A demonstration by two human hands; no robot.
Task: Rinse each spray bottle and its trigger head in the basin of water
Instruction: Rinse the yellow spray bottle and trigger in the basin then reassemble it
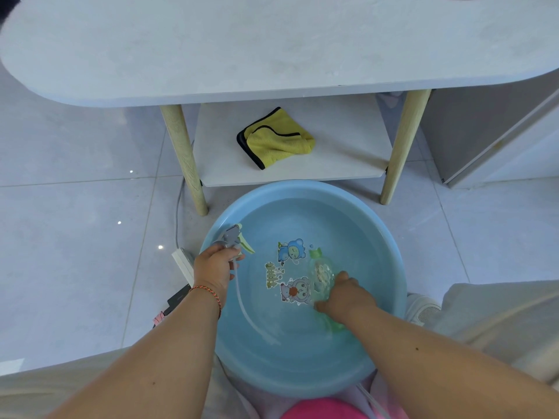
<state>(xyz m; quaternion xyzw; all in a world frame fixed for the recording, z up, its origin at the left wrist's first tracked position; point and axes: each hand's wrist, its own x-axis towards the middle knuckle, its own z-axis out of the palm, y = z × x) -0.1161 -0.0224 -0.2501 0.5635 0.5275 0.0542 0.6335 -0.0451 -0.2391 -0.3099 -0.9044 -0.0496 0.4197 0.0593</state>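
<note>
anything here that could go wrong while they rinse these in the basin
1. A white power strip lies on the floor right beside the blue basin, so drips from the trigger head in the left hand could reach it.
2. The right hand holds the bottle underwater; splashed water could make the glossy floor tiles slippery.

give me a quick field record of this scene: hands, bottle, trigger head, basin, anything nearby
left hand: grips trigger head above basin's left edge
tube: trails from the head into the water
right hand: in the water, on spray bottle
spray bottle: lying submerged, head off
basin: blue, on floor, holds water
yellow cloth: on table's lower shelf
</note>
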